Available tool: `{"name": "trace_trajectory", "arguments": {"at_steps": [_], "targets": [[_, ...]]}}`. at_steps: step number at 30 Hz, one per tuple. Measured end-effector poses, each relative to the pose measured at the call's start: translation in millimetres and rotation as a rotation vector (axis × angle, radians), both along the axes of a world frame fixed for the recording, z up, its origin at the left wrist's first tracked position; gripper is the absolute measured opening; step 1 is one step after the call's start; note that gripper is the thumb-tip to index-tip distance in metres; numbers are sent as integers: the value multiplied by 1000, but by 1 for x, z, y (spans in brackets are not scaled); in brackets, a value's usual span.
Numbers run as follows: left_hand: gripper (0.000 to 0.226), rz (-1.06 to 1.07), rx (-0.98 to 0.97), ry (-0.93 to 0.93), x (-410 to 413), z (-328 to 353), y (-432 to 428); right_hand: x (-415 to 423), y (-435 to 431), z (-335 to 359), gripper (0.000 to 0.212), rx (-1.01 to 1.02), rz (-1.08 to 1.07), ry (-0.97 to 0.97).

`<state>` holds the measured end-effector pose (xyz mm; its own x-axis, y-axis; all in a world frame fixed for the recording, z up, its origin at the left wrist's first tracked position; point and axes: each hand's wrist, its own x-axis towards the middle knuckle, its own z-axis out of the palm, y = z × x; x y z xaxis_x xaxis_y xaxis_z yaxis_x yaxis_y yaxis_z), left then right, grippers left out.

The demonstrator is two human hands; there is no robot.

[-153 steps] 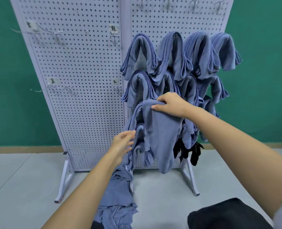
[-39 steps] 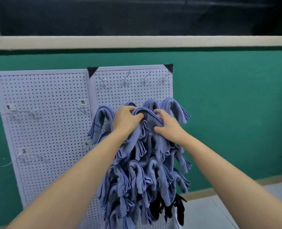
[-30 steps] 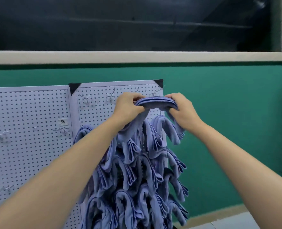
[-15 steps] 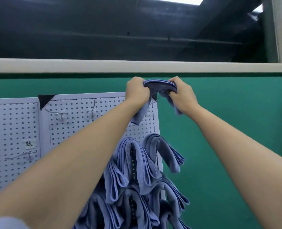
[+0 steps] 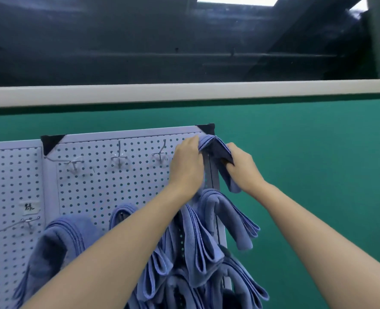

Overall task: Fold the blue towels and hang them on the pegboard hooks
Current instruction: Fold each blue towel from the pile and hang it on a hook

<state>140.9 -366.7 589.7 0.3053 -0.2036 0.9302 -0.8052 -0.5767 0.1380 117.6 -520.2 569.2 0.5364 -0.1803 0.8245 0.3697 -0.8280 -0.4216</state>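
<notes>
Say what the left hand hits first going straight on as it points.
Likely the pegboard near its top right corner; the left hand, gripping the folded towel, points up at it. Depth is unclear.

The towel (image 5: pixel 215 150) in my left grip (image 5: pixel 187 162) and right grip (image 5: pixel 242 167) is dusty blue. The pegboard (image 5: pixel 117 181) behind them is white, hole-dotted and black-cornered, and the wall (image 5: pixel 307 152) is green.

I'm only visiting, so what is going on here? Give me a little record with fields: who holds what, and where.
held: folded blue towel
left hand: grips the towel's left side
right hand: grips its right side
place: top right corner of the pegboard
bare hooks: three in the top row, left of the hands
hung towels: several, draped below
on a hook yet: cannot tell, hands hide it
behind: green wall
</notes>
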Motion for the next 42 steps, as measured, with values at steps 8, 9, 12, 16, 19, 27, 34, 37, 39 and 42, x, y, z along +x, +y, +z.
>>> {"name": "trace_trajectory", "arguments": {"at_steps": [8,9,12,16,19,27,34,37,39,42], "targets": [[43,-87,123,263,-27,4,25,-32,6,6,36,-33,95,128],[41,-105,104,318,-34,5,31,-39,8,8,41,-40,69,117],[24,-109,47,383,-56,3,49,-62,22,11,44,-55,16,68],[30,-76,22,409,-85,-10,83,-101,59,5,35,-84,54,45],[25,-26,45,438,-105,-31,119,-123,97,-19,27,-106,139,104],[23,138,76,652,-138,-137,262,-138,224,-153,20,-162,391,430],[23,267,43,1083,-122,-276,410,-110,341,-308,18,-153,632,769],[20,319,4,1223,-113,-342,462,-94,376,-374,16,-200,662,878],[17,337,-49,1308,-106,-385,484,-84,391,-414,16,-222,660,951],[14,337,-87,1422,-96,-450,504,-70,406,-470,16,-212,655,1050]]}}
